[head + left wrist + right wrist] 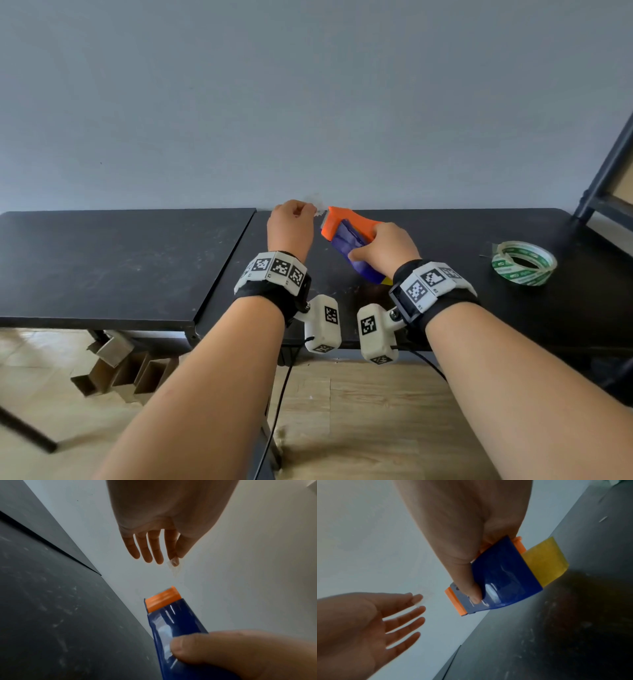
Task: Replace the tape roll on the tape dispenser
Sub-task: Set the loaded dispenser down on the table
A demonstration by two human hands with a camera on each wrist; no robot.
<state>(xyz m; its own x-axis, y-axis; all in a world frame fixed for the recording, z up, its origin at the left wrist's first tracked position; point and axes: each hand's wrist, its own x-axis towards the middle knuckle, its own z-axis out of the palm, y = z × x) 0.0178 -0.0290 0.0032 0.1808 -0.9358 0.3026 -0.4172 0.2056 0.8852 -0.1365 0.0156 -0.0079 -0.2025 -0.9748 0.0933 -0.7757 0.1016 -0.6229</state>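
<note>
The right hand [383, 251] grips the dispenser [349, 236], thumb pressed on its blue cover and the other fingers curled round the far side, holding it above the black table [137, 260] with the orange cutter end pointing at the wall. The left hand [291, 226] sits just beside that cutter, thumb and forefinger pinching a small clear tape scrap [174, 568] while the other three fingers hang straight and loose. To my eye a fresh roll is already seated and this is the trial tear at the blade, though I can't be sure of that. To do it well, the right hand should keep the dispenser steady and angled so the teeth bite, and the left should carry the scrap clear of the blade before it sticks back on the cover or on the fingers. The head view alone shows the green-printed roll [524, 262] lying flat on the table, well apart to the right. The left wrist view alone shows the serrated teeth [164, 589] and the scrap hanging free of them. The right wrist view alone shows a yellowish roll [545, 561] bulging out behind the blue cover.
</note>
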